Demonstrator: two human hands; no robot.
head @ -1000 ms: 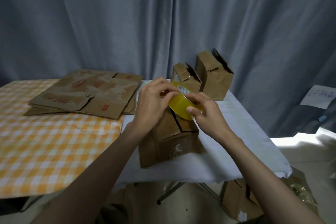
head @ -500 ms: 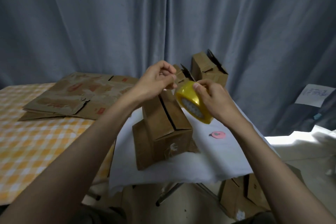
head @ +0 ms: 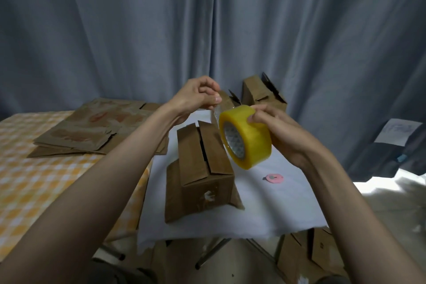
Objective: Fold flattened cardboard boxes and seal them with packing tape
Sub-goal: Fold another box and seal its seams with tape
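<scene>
Now my left hand (head: 198,99) pinches the tape end while my right hand (head: 274,129) grips the tape roll (head: 247,136) above the folded box (head: 202,163); I should draw enough to span its open seam.

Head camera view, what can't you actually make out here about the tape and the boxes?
- Print on the tape roll core label: too small and blurred.
- The pulled tape strip: clear film, its end hidden by the left hand fingers.
- Smaller back box: mostly behind the roll and left hand.
- Boxes under the table: dim, cut by the bottom edge.
- Sheet of paper at right: writing unreadable.
</scene>
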